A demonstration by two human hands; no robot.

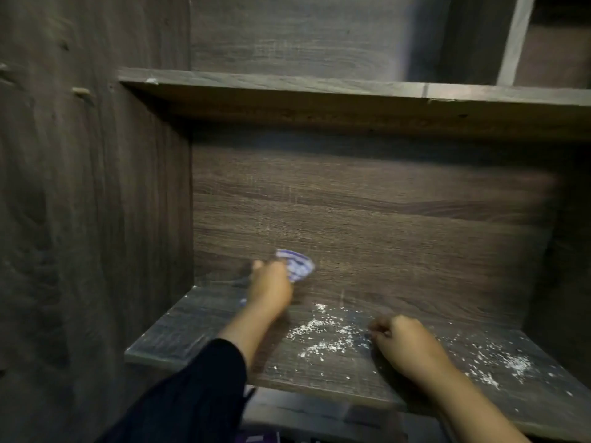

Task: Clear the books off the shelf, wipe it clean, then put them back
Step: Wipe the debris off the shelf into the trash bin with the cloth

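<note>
1. Gripping a small blue-and-white cloth (pixel 295 265), the left hand (pixel 271 287) had its fingers curled round the bunched fabric, with only a crumpled end showing past them. The hand was blurred, so I could not tell exactly how the fingers lay.
2. That cloth was held at the back left of the shelf (pixel 198 327), close to where the shelf board met the back panel (pixel 367 203). Whether it touched the panel or the board I could not tell.
3. The right hand (pixel 403 342) rested on the shelf further forward and to the right, well apart from the cloth. Its fingers were curled under; if they held anything, it was hidden, and nothing showed between them.
4. Between the two hands lay a scatter of white crumbs (pixel 323 335), and a second patch of white crumbs lay near the shelf's front right corner.
5. No books stood on this shelf, so the clearing step looked finished as far as the view showed.
6. Wiping seemed to be under way but not far along: the left part of the board looked smeared and greyish, while both patches of crumbs had yet to be swept off.
7. The books themselves were out of sight. Something dark with a purple edge showed below the shelf's front edge, too unclear to name.
8. Left to do, by my judgement: finish the wipe across the middle and right, then put the books back.
</note>
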